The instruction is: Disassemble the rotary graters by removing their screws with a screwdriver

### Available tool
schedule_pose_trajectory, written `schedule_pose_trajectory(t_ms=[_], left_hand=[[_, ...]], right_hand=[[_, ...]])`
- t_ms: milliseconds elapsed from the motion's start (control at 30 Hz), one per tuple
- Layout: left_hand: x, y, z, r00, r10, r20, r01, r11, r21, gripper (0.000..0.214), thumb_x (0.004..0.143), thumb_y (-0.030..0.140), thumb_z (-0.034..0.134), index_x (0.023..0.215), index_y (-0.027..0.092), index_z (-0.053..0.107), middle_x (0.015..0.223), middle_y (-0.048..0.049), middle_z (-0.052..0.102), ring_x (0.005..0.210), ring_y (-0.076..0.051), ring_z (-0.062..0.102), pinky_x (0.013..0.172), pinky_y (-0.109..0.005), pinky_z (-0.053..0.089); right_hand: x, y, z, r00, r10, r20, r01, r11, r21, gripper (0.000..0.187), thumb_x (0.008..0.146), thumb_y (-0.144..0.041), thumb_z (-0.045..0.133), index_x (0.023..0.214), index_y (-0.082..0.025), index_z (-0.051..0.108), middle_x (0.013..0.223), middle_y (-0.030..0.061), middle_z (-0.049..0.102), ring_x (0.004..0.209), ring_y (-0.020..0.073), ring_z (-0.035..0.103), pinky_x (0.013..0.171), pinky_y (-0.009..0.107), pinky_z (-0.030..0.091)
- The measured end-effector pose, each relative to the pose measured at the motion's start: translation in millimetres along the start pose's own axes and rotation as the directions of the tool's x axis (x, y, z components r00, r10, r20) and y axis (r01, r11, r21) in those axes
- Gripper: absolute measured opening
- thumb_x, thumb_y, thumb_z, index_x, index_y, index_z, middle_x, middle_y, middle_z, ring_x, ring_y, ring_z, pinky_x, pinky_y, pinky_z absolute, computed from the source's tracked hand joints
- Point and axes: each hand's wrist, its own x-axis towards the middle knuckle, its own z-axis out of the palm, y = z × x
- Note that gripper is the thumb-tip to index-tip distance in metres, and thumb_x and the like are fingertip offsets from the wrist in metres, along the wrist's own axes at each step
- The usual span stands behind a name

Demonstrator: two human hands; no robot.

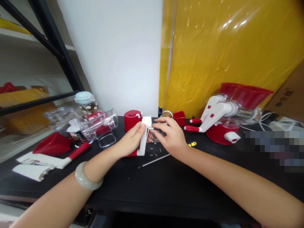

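My left hand [131, 139] is closed around a white crank handle [144, 136] with a red grip end, held just above the black table [152, 186]. My right hand [170, 136] is closed on the handle's top end and on a clear drum part [155, 136] tucked behind my fingers. A pale bangle [85, 178] circles my left wrist. Small white screws [155, 152] lie scattered under my hands, beside a thin metal rod [154, 161].
An assembled red and white rotary grater [223, 122] stands at right with a red bin [244, 93] behind. Clear housings [99, 125], red parts [53, 144] and white handles [45, 161] lie at left. A red cap [132, 118] and small red cup [180, 117] sit behind my hands.
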Motion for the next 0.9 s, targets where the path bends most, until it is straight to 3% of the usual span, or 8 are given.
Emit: schedule_pose_trajectory(t_ms=[133,233,500,667,833,900], left_hand=[[-0.4,2.7,4.9,0.995,-0.104,0.011,0.104,0.993,-0.063,0.069,0.075,0.082,0.053,0.092,0.015,0.059,0.074,-0.0041,0.064,0.072,-0.018,0.066,0.075,-0.038,0.061],[0.2,5.9,12.3,0.987,-0.153,-0.053,0.148,0.985,-0.084,0.069,0.076,0.081,0.054,0.088,0.014,0.061,0.07,-0.0032,0.062,0.068,-0.018,0.065,0.07,-0.037,0.062],[-0.3,7.1,23.7,0.958,-0.117,-0.261,0.123,0.992,0.007,0.065,0.081,0.077,0.052,0.084,0.014,0.063,0.069,-0.0047,0.062,0.06,-0.019,0.064,0.054,-0.036,0.062],[-1.0,9.4,18.4,0.964,-0.091,-0.249,0.126,0.984,0.127,0.06,0.085,0.076,0.047,0.08,0.017,0.062,0.06,-0.004,0.063,0.054,-0.021,0.064,0.049,-0.036,0.059],[5.0,5.2,1.1,0.94,-0.13,-0.317,0.183,0.972,0.145,0.059,0.085,0.074,0.048,0.07,0.019,0.058,0.055,-0.0039,0.06,0.048,-0.018,0.06,0.044,-0.031,0.055],[7.4,3.8,-2.3,0.938,-0.157,-0.308,0.2,0.973,0.115,0.06,0.086,0.074,0.046,0.068,0.018,0.059,0.053,-0.0046,0.059,0.048,-0.018,0.061,0.047,-0.031,0.057]], right_hand=[[-0.1,5.5,4.4,1.0,-0.01,-0.01,0.011,1.0,0.023,0.013,0.09,-0.029,0.067,0.098,-0.025,0.077,0.113,0.0083,0.066,0.104,0.0228,0.063,0.091,0.043,0.055],[-0.6,5.8,7.9,0.999,0.005,-0.036,-0.004,1.0,0.019,0.01,0.089,-0.028,0.068,0.091,-0.026,0.078,0.112,0.0082,0.065,0.103,0.0229,0.062,0.09,0.043,0.054],[-5.4,-3.0,5.9,0.999,-0.037,-0.033,0.035,0.998,-0.054,0.016,0.094,-0.024,0.058,0.087,-0.022,0.072,0.106,0.0088,0.069,0.1,0.0222,0.061,0.086,0.04,0.053],[-6.9,-5.4,2.1,0.998,-0.042,0.039,0.043,0.999,-0.013,0.016,0.096,-0.023,0.054,0.087,-0.022,0.067,0.101,0.0089,0.07,0.098,0.0218,0.062,0.086,0.038,0.052],[9.0,3.1,-23.7,0.993,0.008,-0.117,-0.01,1.0,-0.01,0.024,0.099,-0.02,0.041,0.088,-0.022,0.062,0.089,0.0069,0.067,0.088,0.0209,0.062,0.08,0.038,0.051],[15.8,7.4,-31.8,0.992,0.034,-0.121,-0.037,0.999,-0.019,0.022,0.099,-0.022,0.041,0.088,-0.022,0.059,0.091,0.007,0.066,0.089,0.0206,0.063,0.08,0.036,0.05]])
